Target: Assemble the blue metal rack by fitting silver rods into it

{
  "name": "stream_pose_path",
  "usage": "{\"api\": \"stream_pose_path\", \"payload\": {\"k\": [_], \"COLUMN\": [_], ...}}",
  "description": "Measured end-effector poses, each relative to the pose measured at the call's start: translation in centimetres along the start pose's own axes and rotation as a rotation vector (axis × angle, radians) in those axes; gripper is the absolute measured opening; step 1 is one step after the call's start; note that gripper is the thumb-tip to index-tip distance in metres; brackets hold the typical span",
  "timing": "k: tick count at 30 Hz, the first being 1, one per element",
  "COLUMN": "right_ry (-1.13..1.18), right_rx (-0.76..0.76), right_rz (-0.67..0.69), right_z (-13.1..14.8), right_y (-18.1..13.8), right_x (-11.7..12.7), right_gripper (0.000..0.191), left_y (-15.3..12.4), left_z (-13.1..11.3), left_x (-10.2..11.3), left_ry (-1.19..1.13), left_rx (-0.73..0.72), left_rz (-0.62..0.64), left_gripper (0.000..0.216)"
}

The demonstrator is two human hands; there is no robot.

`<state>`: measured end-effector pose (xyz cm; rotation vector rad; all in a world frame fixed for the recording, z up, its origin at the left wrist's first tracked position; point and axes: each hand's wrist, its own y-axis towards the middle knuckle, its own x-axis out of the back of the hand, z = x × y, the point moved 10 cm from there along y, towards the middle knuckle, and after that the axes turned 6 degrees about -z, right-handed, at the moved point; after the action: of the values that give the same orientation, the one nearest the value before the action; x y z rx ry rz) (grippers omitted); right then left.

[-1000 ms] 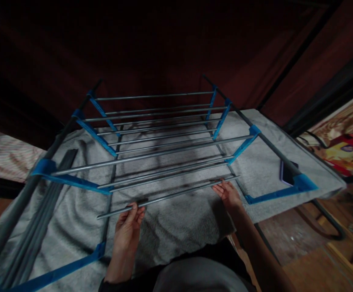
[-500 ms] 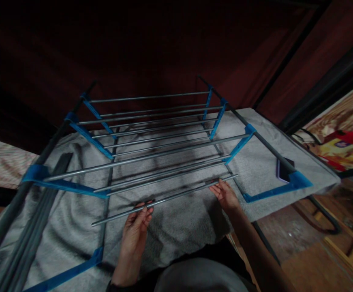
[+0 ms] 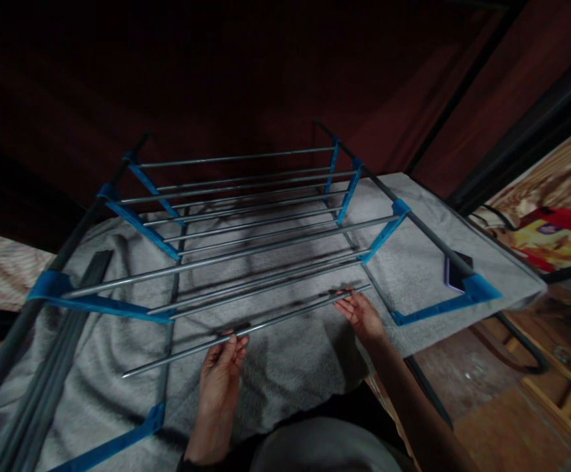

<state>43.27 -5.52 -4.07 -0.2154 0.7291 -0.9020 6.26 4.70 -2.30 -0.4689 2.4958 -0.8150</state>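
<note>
A thin metal rod (image 3: 285, 320) spans both of my hands. My left hand (image 3: 223, 367) pinches it left of its middle, thumb on top. Near its right end, the fingers of my right hand (image 3: 358, 314) close around it. The rod's two ends stick out free on either side. Just beyond it stands a rack frame with grey side tubes (image 3: 437, 239), blue plastic brackets (image 3: 130, 301) and several metal rods (image 3: 236, 255) running across. The nearest blue brackets, one at lower left (image 3: 113, 439) and one at right (image 3: 442, 309), have no rod between them.
A grey fleece cloth (image 3: 285, 400) lies under the rack. Several loose grey tubes (image 3: 54, 367) rest on it at the left. A phone (image 3: 455, 272) lies by the right side tube. At far right is a red and yellow package (image 3: 555, 236).
The rod has shifted left in my hands, so more of it sticks out past my left hand and less past my right. Both hands keep their hold.
</note>
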Motion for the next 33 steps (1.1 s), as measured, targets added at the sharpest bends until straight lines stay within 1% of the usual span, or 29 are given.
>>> {"api": "stream_pose_path", "payload": {"k": [5,9,15,23,29,33], "right_ry": [-0.009,0.001,0.033,0.032,0.032,0.012], "right_rx": [0.023,0.028,0.019,0.024,0.015,0.007], "right_rz": [-0.029,-0.037,-0.087,-0.088,-0.118,-0.097], "right_z": [0.5,0.5,0.4,0.4,0.2,0.1], "right_y": [0.4,0.4,0.3,0.1,0.2,-0.1], "right_x": [1.0,1.0,1.2,1.2,1.3,0.8], "right_gripper": [0.029,0.029,0.028,0.033,0.038,0.033], "left_y": [0.4,0.4,-0.4,-1.5,-2.1,-2.2], "left_z": [-0.8,-0.9,0.1,1.8,2.2,2.2], "left_x": [0.8,0.8,-0.4,-2.1,-2.9,-3.2], "left_ry": [0.003,0.005,0.034,0.077,0.065,0.063], "left_rx": [-0.003,-0.018,-0.006,0.020,0.019,0.014], "left_rz": [-0.045,-0.026,0.042,0.105,0.110,0.113], "left_gripper": [0.025,0.025,0.028,0.027,0.023,0.024]}}
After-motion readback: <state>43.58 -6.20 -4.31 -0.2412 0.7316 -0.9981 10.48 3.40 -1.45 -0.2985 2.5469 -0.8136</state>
